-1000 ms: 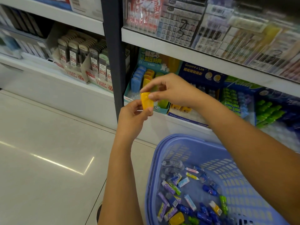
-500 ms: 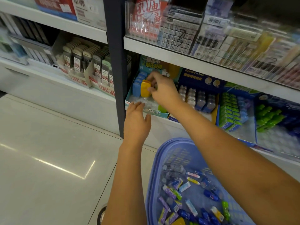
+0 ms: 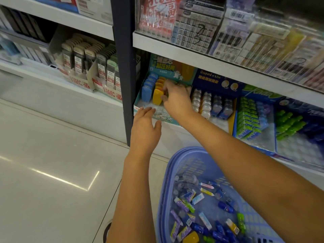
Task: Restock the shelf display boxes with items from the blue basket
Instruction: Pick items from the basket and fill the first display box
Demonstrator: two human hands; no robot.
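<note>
A teal display box (image 3: 138, 109) sits on the low shelf beside the dark upright post. It holds a row of blue cases (image 3: 147, 89) and a row of yellow cases. My right hand (image 3: 177, 100) reaches into the box and pinches the front yellow case (image 3: 157, 97), standing upright in its row. My left hand (image 3: 145, 127) rests with straight fingers on the box's front edge. The blue basket (image 3: 168, 181) stands on the floor below, with several small erasers and cases in it, one yellow case (image 3: 191, 238) among them.
To the right stand more display boxes: a dark blue box with white and blue items (image 3: 212, 104), green packs (image 3: 249, 118), green and blue items (image 3: 289, 123). A dark post (image 3: 122, 67) divides the shelves. Lead-refill boxes (image 3: 87, 64) sit at left. Tiled floor (image 3: 52, 163).
My right hand carried the yellow case from in front of the shelf into the teal box and set it in the yellow row. My left hand let go and moved to the box's front edge.
</note>
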